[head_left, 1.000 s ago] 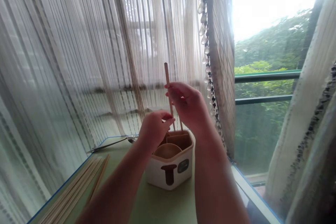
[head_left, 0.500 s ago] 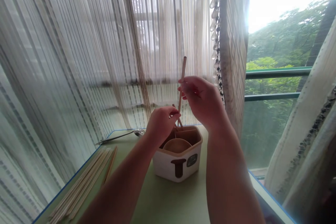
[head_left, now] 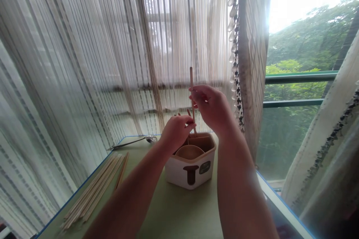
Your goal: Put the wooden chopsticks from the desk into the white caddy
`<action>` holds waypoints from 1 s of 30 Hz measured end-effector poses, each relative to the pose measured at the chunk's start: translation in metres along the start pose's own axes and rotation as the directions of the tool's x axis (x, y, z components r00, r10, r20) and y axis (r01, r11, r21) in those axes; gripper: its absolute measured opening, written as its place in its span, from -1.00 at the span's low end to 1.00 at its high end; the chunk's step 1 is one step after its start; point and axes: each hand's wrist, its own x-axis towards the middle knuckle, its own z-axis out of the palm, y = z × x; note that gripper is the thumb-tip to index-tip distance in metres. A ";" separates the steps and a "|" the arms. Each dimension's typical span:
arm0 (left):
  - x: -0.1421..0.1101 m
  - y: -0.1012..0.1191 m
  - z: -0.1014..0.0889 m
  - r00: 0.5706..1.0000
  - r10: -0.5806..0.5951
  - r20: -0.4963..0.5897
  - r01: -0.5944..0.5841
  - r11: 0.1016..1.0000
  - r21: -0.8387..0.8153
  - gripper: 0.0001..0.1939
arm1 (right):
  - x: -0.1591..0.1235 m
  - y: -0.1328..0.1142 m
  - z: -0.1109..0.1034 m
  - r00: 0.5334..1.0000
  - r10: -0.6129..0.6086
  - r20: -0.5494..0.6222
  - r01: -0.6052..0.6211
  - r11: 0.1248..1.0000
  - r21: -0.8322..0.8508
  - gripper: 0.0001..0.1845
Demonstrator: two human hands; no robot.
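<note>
A wooden chopstick [head_left: 191, 76] stands nearly upright over the utensil holder. My right hand [head_left: 210, 102] is closed on it in a pinch at its upper half. Lower down, my left hand [head_left: 178, 130] has thumb and fingertips pinched at the same chopstick, just above the holder's rim. The utensil holder [head_left: 179, 175] is a white box with a brown divided inside and a round cup-like section [head_left: 190, 152] at the front. Other chopsticks [head_left: 189, 112] stick up behind my left hand, in the rear of the holder. The held chopstick's lower tip is at a back compartment, partly hidden.
A bundle of pale chopsticks [head_left: 95, 185] lies on the green table [head_left: 179, 213] at the left, with a darker pair [head_left: 122, 170] beside it. A slotted metal spoon [head_left: 151, 139] lies at the back left. Sheer curtains [head_left: 106, 44] hang close behind the table.
The chopstick has tipped to a more upright stance, its top moving left and slightly down. My right hand has shifted left with it, and my left hand stays close to the rim.
</note>
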 end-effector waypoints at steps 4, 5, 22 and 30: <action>0.000 -0.008 0.003 0.995 -0.098 0.032 0.098 0.995 0.004 -0.84 | 0.003 0.015 0.010 0.995 0.082 0.060 -0.080 0.996 -0.032 -0.74; 0.000 -0.010 0.004 0.992 -0.125 0.024 0.126 0.992 -0.017 -0.83 | 0.003 0.018 0.012 0.993 0.100 0.064 -0.097 0.994 -0.049 -0.75; 0.001 -0.035 -0.027 0.942 -0.318 -0.111 0.320 0.947 0.002 -0.72 | 0.003 0.026 0.024 0.884 0.296 0.362 -0.113 0.886 -0.450 -0.89; 0.002 -0.046 -0.023 0.917 -0.373 0.145 0.398 0.819 -0.413 -0.72 | 0.005 0.023 0.027 0.853 0.371 0.366 -0.151 0.849 -0.507 -0.85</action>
